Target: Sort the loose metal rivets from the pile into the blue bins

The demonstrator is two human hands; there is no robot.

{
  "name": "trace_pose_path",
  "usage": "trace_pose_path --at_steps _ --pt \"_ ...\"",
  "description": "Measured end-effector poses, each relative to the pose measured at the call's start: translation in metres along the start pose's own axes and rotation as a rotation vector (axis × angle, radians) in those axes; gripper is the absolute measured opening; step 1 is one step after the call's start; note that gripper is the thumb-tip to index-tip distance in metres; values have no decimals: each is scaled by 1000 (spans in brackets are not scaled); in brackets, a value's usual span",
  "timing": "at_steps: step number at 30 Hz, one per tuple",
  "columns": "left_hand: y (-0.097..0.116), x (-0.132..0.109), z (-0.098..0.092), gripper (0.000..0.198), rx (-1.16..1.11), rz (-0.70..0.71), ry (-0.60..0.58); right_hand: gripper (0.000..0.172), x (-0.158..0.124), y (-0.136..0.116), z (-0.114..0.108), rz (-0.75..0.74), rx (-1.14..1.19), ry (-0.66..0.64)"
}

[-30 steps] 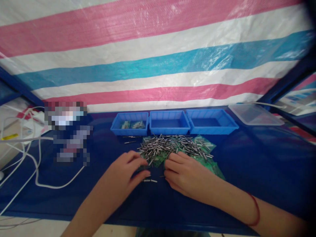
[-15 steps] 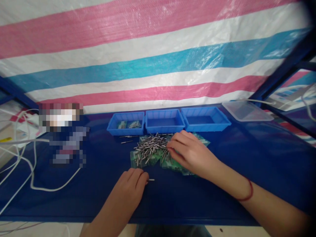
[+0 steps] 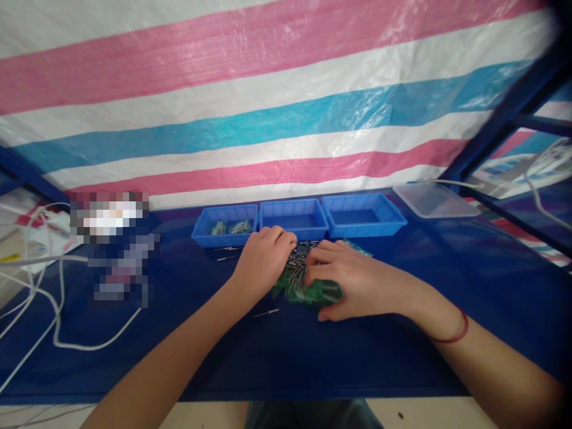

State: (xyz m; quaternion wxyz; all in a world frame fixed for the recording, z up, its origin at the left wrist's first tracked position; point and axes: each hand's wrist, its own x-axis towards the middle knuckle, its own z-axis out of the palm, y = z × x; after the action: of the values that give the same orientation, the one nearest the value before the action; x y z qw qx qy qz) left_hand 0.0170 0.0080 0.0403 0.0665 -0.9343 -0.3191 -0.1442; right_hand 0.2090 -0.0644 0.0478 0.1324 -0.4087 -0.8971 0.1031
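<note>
A pile of thin metal pins that look like blind rivets [image 3: 297,266] lies on and among green-tinted clear plastic bags [image 3: 315,293]. My left hand [image 3: 263,259] covers the left side of the pile, its fingers curled together; whether they hold anything is hidden. Over the right side, my right hand [image 3: 357,277] has its thumb and fingers apart, around part of a bag and touching the pile. One single rivet [image 3: 267,313] lies alone on the blue table, below my left hand. More rivets [image 3: 227,258] lie left of the pile.
Three blue bins stand in a row behind the pile; the left bin [image 3: 226,243] contains small bags of parts. A translucent lid [image 3: 435,202] lies at the back right. White cables [image 3: 96,344] and a pixelated area are at the left. A striped sheet [image 3: 268,128] hangs behind.
My left hand has moved up and right onto the pile, leaving the rivet on the table. My right hand's fingers have spread, and its thumb has come out toward the near side.
</note>
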Motion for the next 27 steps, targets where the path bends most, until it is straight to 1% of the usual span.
trace_pose_path --at_steps 1,4,7,10,13,16,18,21,24,27 --pt "-1 4 4 23 -4 -12 -1 26 1 -1 0 -6 2 -8" --pt "-3 0 7 26 -50 -39 67 4 3 -4 0 -35 14 12" --pt "-6 -12 -4 29 -161 -43 124 12 5 -4 -2 -36 106 118" --pt "-8 -18 -20 25 -349 -62 125 14 4 0 -4 78 280 283" --pt "-6 -18 -28 27 -557 -124 44 19 5 5 -2 266 509 428" --pt "-5 -18 -27 32 -723 -181 -92 26 8 8 1 431 786 516" --pt "-7 -19 -24 34 -795 -216 -152 29 10 9 3 500 931 526" --pt "-10 -18 -20 32 -887 -285 -176 32 11 10 6 557 1066 530" --pt "-14 -16 -20 34 -968 -345 -158 34 12 9 6 569 1111 512" --pt "-16 -14 -20 37 -1013 -376 -143 34 13 7 5 551 1089 486"
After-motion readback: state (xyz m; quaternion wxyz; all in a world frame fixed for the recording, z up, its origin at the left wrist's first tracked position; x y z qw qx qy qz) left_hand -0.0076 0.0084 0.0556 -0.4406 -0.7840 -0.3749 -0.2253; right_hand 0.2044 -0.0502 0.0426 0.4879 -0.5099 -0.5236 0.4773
